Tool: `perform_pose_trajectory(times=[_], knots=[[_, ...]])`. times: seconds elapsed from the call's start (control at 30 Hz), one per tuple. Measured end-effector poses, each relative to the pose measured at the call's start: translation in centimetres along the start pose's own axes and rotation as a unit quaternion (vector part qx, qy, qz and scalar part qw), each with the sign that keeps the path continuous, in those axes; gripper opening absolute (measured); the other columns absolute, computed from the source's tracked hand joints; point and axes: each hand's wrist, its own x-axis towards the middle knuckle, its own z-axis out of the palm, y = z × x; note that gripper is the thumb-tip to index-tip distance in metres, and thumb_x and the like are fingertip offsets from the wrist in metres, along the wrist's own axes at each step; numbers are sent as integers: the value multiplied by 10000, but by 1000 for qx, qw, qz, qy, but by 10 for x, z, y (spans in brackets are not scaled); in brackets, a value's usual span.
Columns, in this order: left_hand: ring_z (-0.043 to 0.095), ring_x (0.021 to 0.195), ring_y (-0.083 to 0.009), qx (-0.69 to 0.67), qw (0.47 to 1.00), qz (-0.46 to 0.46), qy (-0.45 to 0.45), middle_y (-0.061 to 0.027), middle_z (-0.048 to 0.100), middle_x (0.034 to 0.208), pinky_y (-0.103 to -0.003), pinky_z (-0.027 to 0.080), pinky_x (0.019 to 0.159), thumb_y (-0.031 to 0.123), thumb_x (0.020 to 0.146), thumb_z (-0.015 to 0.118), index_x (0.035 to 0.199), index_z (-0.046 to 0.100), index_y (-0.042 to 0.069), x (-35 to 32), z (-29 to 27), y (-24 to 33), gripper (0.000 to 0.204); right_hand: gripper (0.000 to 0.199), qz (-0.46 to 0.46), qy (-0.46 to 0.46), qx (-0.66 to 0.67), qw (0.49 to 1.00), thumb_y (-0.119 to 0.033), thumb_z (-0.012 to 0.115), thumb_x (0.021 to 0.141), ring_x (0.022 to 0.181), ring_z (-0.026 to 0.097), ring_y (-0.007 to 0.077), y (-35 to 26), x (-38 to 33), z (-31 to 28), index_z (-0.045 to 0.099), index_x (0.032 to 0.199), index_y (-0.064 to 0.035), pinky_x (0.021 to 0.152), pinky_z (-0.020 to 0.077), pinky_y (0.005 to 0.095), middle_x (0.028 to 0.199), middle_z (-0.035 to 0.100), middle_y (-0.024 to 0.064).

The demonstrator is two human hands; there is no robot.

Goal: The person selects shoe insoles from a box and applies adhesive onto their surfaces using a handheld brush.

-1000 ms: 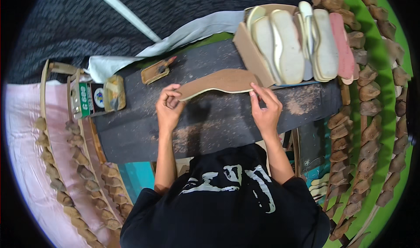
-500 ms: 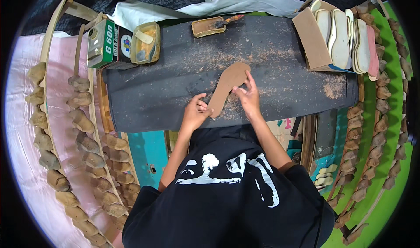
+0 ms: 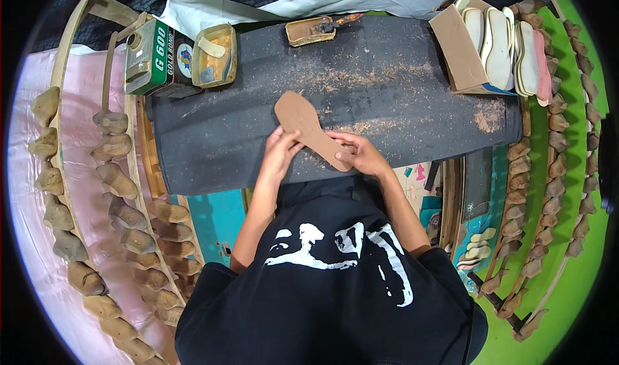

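A flat brown insole (image 3: 308, 126) is held between both hands above the dark worktable (image 3: 238, 126). Its broad forefoot end points to the far left and its narrow heel end lies near and to the right. My left hand (image 3: 280, 151) grips the insole's left edge near the middle, thumb on top. My right hand (image 3: 361, 153) pinches the heel end, thumb on its face and fingers behind it. The fingers under the insole are partly hidden.
Brown shavings (image 3: 380, 78) lie scattered over the table. A tin can (image 3: 155, 59) and a tub (image 3: 219, 52) stand far left; a small tray with a brush (image 3: 311, 31) sits at the back. A cardboard box (image 3: 459, 52) of insoles is far right. Racks of wooden shoe lasts (image 3: 118, 179) flank the table.
The insole has turned so its broad end points far left instead of far right. My right hand has moved down to the heel end, and my left hand now grips nearer the middle.
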Motion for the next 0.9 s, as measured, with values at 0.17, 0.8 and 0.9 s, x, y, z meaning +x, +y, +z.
perform_pose_trajectory(times=[0.17,0.8,0.9], knots=[[719,975,-135,33,997,37,64,-52,743,1089,-285,587,865,147,1012,724,1275,655,21,14,-19,15,300,308,24,145,-17,989,2,776,918,1016,703,135,-7,-7,-40,756,1223,-36,898,564,309,1074,773,47],[759,823,-247,580,796,54,162,-106,775,944,-366,591,786,111,876,800,1114,753,59,22,37,59,248,364,-202,257,-447,832,92,637,830,1116,648,403,-57,69,-97,763,1136,-58,943,539,429,1222,699,145],[723,814,-244,551,804,156,163,-90,738,931,-359,579,787,78,870,793,1126,748,62,40,38,77,261,343,-167,274,-266,909,53,675,905,1000,690,222,-70,112,-105,717,1233,-39,815,547,331,1165,717,80]])
